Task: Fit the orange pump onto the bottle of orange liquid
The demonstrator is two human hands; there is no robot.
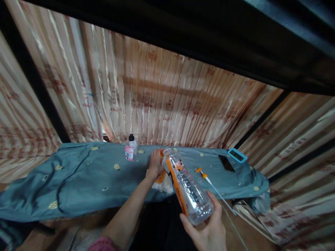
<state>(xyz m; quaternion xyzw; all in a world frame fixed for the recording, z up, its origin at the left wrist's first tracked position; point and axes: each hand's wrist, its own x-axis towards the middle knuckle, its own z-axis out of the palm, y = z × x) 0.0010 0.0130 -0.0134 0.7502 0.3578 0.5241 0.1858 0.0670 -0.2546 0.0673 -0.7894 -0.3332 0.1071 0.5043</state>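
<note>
My right hand (206, 226) grips the base of a clear plastic bottle (187, 186) with an orange label, tilted so its neck points away from me. My left hand (156, 164) is closed around the bottle's orange cap end, above a white cloth (164, 185) lying on the blue-green sheet (86, 177). The cap itself is mostly hidden by my fingers.
A small bottle with a black cap and pink label (130, 148) stands on the sheet at the back. To the right lie an orange-tipped cable (206, 176), a dark phone (226, 163) and a blue-framed device (237, 155). Striped curtains (157, 101) hang behind.
</note>
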